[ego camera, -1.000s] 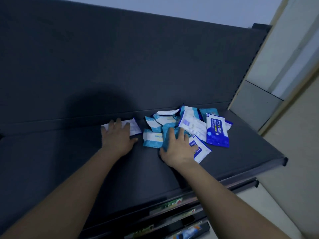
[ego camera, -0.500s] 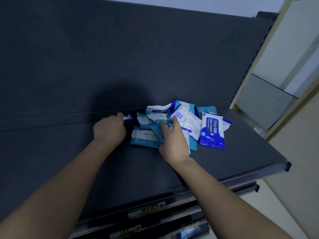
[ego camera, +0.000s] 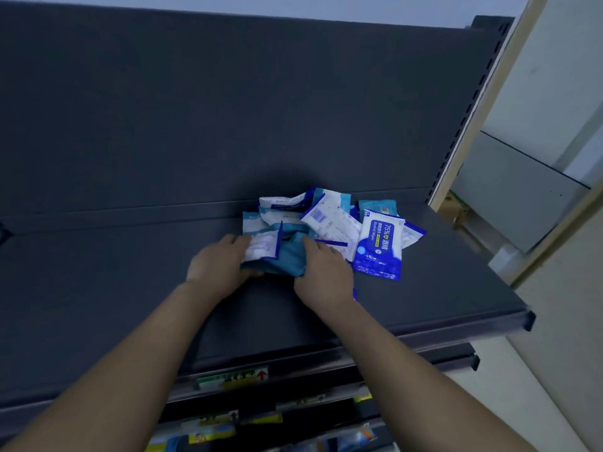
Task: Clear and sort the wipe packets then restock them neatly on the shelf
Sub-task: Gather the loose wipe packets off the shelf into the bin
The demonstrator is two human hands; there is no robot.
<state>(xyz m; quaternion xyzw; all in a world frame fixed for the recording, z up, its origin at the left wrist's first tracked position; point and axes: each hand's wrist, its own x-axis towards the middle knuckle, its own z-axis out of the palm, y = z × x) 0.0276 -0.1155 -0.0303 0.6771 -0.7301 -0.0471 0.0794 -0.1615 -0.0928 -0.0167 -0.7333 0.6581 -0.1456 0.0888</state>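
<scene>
A jumbled pile of wipe packets lies on the dark grey shelf, toward its back right. Some packets are teal and white, others dark blue. A dark blue alcohol wipe packet rests face up at the pile's right edge. My left hand grips the left side of the pile, fingers curled around a white packet and a teal one. My right hand presses on the pile's front from the right, fingers over the teal packets. A blue corner pokes out beside my right wrist.
The shelf's dark back panel rises right behind the pile. The shelf's right end meets a slotted upright and a pale wall. Lower shelves with price labels sit below the front edge.
My left hand slid right from a lone white packet and brought it into the pile. Both hands have closed in, bunching the packets into a tighter heap.
</scene>
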